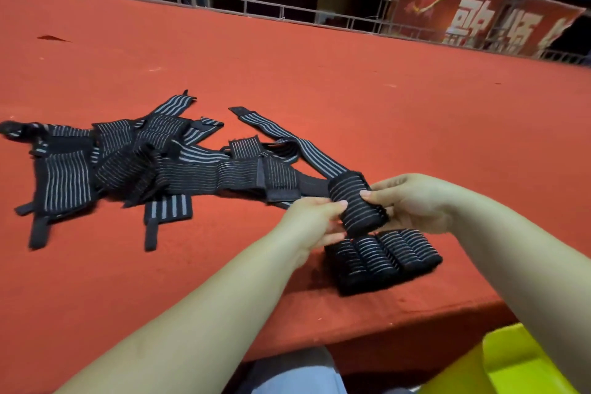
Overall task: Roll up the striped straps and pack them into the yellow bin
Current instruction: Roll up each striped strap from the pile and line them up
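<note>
— Striped straps (153,157)?
— Heaped on the red table (319,73), left of the rolled strap (356,205), which both the left hand (315,221) and right hand (412,201) grip.
— Room?
— Dark; metal railing (224,3) (red banner (463,16) behind). Yellow bin (524,365) below the table's edge.

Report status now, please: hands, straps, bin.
Left hand and right hand grip rolled strap. Finished rolls on table. Yellow bin unobstructed.
</note>
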